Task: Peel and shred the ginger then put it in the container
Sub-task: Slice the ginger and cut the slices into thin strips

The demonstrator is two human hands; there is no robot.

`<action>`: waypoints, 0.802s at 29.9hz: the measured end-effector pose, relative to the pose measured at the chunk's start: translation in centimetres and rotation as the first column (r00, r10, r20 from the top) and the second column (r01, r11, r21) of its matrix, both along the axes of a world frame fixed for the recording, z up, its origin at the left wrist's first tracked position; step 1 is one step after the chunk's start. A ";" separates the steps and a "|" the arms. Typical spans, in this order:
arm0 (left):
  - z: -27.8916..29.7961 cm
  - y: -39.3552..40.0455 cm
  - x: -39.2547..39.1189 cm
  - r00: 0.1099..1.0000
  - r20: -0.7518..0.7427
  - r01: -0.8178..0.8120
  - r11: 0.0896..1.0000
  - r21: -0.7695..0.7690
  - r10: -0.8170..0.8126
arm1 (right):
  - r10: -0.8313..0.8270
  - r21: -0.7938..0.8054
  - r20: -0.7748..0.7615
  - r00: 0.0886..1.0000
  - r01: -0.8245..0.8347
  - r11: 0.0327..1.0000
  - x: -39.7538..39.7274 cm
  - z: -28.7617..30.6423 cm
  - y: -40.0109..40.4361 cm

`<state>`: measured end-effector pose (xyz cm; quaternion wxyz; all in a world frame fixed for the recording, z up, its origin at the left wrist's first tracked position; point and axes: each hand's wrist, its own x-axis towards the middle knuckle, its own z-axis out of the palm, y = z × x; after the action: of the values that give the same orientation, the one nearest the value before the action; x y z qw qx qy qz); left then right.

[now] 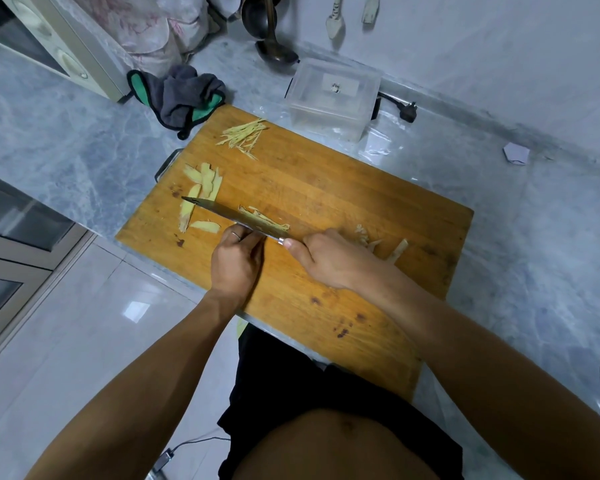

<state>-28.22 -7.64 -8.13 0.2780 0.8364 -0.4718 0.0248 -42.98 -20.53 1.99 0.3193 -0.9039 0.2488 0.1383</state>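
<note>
— Right hand (329, 259)? Clenched round the steel kitchen knife (236, 216), blade on the wooden chopping board (326, 188).
— Left hand (238, 259)? Pressing pale ginger slices (264, 220) by the blade; shreds (245, 136) near the clear plastic container (333, 98).

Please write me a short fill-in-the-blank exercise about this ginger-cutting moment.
1. The right hand grips the handle of the ____.
2. The finished ginger shreds lie on the board's far edge, nearest the clear plastic ____.
3. The grey and green ____ lies crumpled beyond the cutting board.

Missing words: knife; container; cloth
</note>
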 end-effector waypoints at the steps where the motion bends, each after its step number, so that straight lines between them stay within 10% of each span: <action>1: 0.1 0.0 -0.1 1.000 -0.001 -0.001 1.000 -0.002 0.001 | -0.004 0.002 0.009 1.000 0.004 1.000 0.1 -0.1 0.1; 24: 0.3 0.0 0.0 1.000 -0.009 -0.001 1.000 0.023 0.001 | 0.016 -0.025 0.002 1.000 -0.016 1.000 -0.6 0.2 -0.1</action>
<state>-28.23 -7.64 -7.84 0.2708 0.8399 -0.4701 0.0157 -43.62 -20.60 2.22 0.3071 -0.9100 0.2427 0.1366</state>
